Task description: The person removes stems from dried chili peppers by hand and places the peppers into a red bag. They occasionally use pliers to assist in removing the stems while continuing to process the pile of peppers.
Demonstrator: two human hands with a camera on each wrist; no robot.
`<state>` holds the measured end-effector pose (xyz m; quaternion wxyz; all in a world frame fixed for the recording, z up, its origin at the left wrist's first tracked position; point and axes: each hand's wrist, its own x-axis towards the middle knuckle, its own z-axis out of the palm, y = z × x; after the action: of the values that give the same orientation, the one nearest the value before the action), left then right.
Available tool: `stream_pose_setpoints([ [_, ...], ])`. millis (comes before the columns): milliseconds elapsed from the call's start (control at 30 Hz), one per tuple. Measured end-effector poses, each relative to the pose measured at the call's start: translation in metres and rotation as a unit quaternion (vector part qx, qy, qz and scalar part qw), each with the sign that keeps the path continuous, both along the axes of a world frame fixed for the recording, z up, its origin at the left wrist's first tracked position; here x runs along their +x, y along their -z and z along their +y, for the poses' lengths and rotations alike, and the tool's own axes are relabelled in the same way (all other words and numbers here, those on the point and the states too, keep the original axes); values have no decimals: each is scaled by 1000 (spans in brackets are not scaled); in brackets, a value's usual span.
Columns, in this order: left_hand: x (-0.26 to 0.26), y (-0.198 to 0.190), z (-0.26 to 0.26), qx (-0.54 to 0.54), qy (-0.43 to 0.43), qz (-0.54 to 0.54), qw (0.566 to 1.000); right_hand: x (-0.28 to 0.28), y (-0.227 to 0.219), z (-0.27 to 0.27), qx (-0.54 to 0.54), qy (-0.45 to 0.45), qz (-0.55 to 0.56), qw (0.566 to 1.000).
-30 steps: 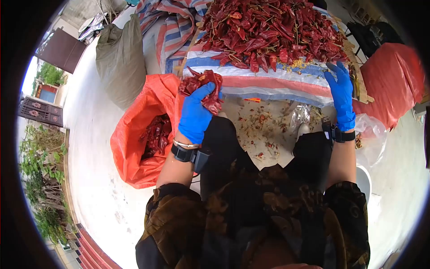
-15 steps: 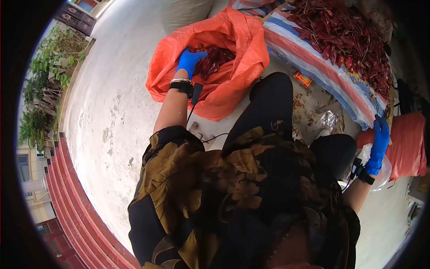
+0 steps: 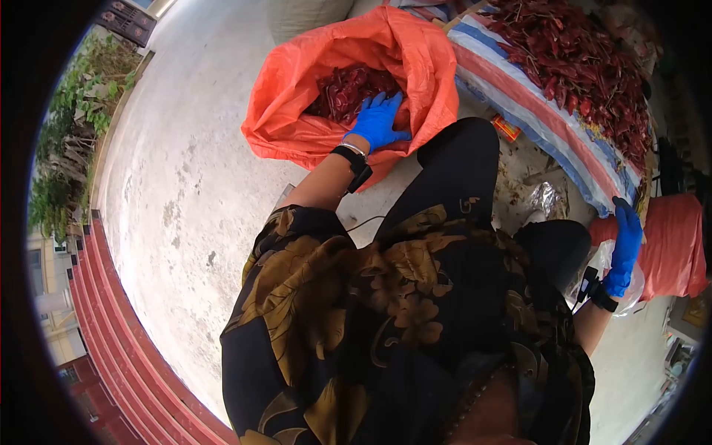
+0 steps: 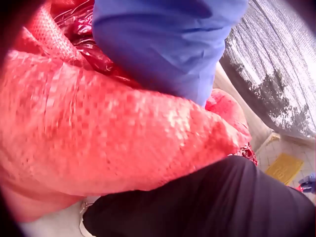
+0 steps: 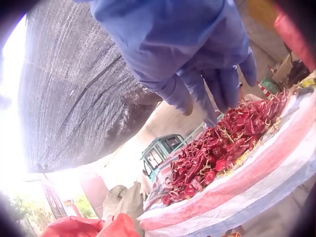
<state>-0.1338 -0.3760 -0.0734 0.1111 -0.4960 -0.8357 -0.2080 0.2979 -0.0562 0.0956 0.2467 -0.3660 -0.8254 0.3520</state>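
Note:
In the head view my blue-gloved left hand (image 3: 379, 124) lies spread, fingers straight, over dried red chilies (image 3: 348, 87) inside an orange woven sack (image 3: 285, 70). The left wrist view shows the glove just above the folded sack rim (image 4: 113, 133), its fingers hidden. My right hand (image 3: 627, 245), also gloved in blue, hangs at the near corner of a striped sheet (image 3: 519, 78), holding nothing. Its fingers (image 5: 195, 91) extend loosely in the right wrist view, with the big chili heap (image 5: 222, 148) beyond them.
A filled red sack (image 3: 673, 245) stands at the right beside clear plastic. Between the knees and the sheet lie a small red-yellow packet (image 3: 506, 127) and floor debris. Red steps (image 3: 133, 334) and plants (image 3: 81, 111) border the left side.
The left hand carried a bunch of chilies from beside the striped sheet into the orange sack, let go, and moved right inside it. The right hand dropped lower beside the sheet. The view swung left.

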Motion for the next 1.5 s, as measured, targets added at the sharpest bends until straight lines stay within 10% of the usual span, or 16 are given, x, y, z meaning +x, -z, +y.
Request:
stream_pose_setpoints([
  [100,-12,-5,7,-230,11,-48,972,-8,-3,-7,20,-32,-21,999],
  [200,-8,3,8,-148,-41,-250,956,-14,0,-11,2,-30,-11,999],
  [367,26,-73,0,-138,22,-315,939,-10,9,-5,-21,-39,-16,999],
  [567,-11,-54,-4,-143,59,-459,875,-18,14,-5,-45,-50,-32,997],
  [667,-24,-85,1,-94,-83,-494,860,-17,21,0,-46,-64,-38,996],
  [800,-119,17,-14,-13,-125,-524,843,-14,26,4,-24,-66,-70,995],
  [933,-155,-21,-47,134,-342,-503,783,-11,20,-3,-20,-72,-71,995],
  [1167,-260,-29,-85,22,-322,-33,946,-11,19,-5,9,-61,-73,995],
  [1267,-225,-65,-70,71,-274,-216,934,-21,17,-9,4,-68,-62,996],
  [1300,-239,-67,-68,-138,-250,-118,951,-25,15,-9,-1,-79,-59,995],
  [1400,-203,-67,-53,-195,-247,-197,928,-35,21,-8,12,-77,-62,995],
  [1500,-195,-22,-46,-170,-187,-257,933,-46,21,-13,15,-80,-48,996],
])
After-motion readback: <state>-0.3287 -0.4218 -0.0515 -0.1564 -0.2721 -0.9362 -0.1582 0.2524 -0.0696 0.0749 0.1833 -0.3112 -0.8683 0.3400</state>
